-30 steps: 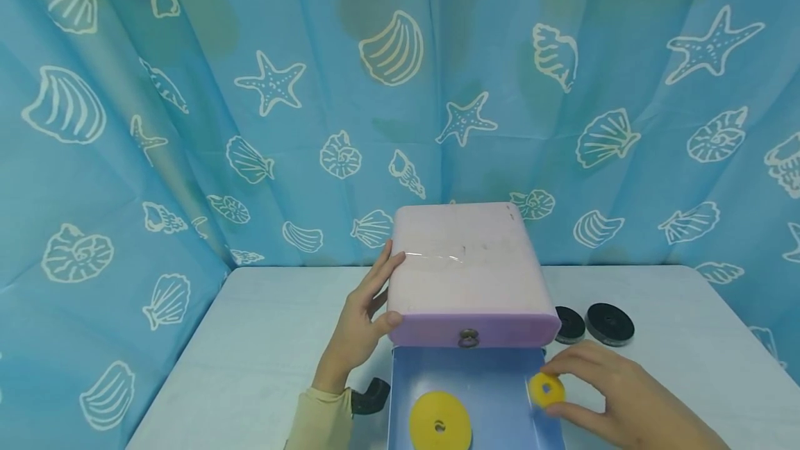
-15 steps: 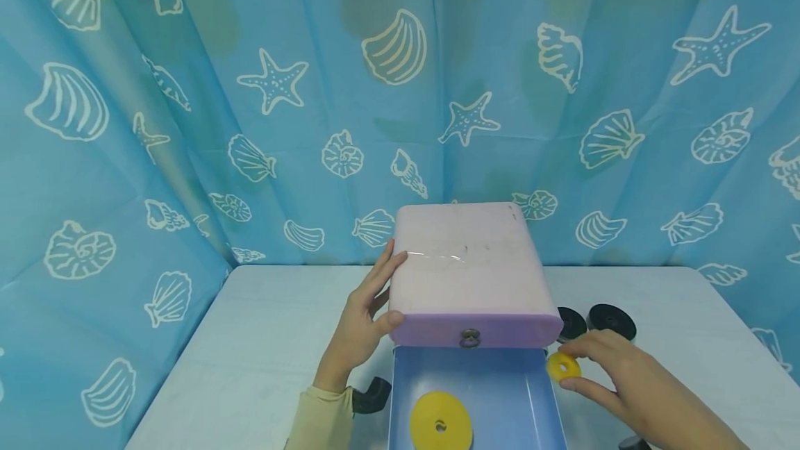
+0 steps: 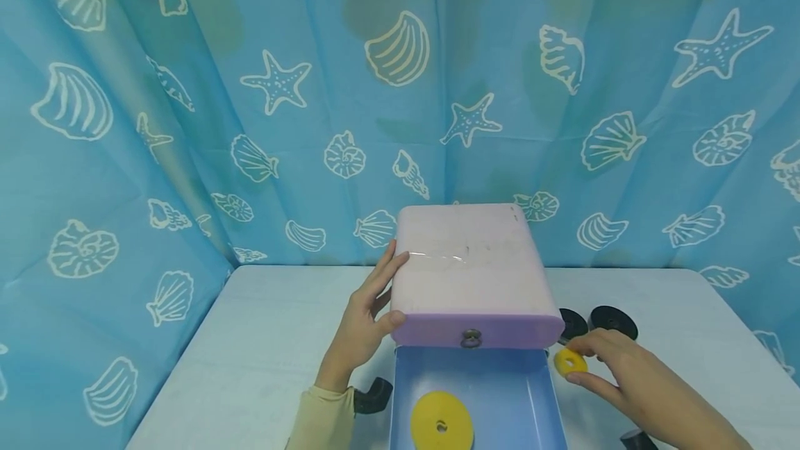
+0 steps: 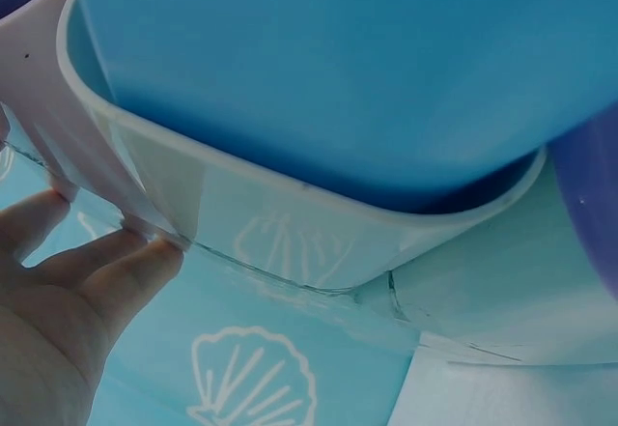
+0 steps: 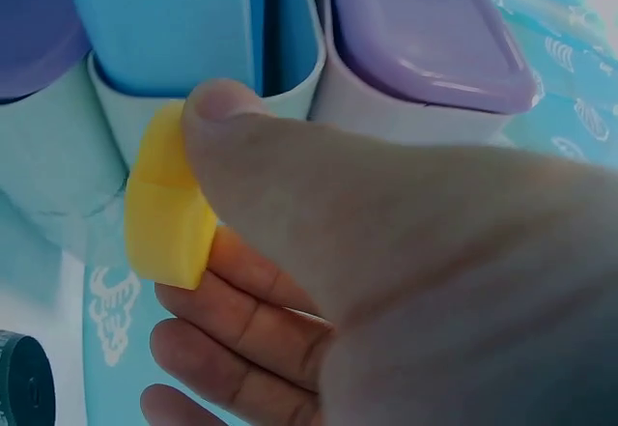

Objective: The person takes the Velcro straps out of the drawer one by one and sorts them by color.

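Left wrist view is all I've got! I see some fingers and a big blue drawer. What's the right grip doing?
Observer: The right grip is pinching a small yellow ring.

Operator: Ooh! I can't see inside the blue drawer. Is anything in there?

Observer: Yes, a bigger yellow disc with a hole in its middle lies in it.

Operator: And is there stuff on the table by the left sleeve?

Observer: Yep, a bent black piece lies between the sleeve and the drawer.
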{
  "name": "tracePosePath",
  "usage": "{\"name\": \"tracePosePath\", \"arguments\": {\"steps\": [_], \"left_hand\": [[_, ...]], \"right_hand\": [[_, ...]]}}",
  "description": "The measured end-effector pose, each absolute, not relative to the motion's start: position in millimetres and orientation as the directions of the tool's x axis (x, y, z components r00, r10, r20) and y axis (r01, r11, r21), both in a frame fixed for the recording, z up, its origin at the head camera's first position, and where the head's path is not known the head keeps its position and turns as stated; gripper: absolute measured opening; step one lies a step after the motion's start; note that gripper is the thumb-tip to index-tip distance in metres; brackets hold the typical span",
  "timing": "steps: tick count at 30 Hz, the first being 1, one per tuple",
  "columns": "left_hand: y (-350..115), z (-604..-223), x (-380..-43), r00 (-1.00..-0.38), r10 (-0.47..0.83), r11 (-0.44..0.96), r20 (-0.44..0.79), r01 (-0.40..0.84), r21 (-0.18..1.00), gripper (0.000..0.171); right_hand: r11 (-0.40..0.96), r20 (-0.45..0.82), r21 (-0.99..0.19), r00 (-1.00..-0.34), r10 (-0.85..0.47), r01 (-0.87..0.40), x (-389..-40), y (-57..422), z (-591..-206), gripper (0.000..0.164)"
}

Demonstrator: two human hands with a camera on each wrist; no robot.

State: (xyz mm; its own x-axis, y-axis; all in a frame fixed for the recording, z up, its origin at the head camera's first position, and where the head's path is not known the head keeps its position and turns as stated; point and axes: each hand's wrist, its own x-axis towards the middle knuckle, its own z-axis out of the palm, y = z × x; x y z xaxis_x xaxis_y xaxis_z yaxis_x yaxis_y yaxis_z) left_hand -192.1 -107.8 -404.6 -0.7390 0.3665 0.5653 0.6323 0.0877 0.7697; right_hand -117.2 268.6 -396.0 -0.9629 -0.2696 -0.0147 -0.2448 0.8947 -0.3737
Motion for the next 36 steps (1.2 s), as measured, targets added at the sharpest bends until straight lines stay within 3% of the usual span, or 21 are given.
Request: {"name": "tracePosePath", "arguments": {"steps": [22, 36], "left_hand": [[-109, -408, -195, -0.742, 0.363, 0.095, 0.564, 0.631, 0.770, 0.083], [-109, -405, -192, -0.740, 0.364, 0.092, 0.565, 0.632, 0.770, 0.081]], "right_hand": [[0.921, -0.067, -0.341, -0.972, -0.225, -0.190, -147, 279, -429, 0.044], [0.931, -0.201, -0.355, -0.966, -0.161, -0.082, -164, 278, -450, 0.041]]}}
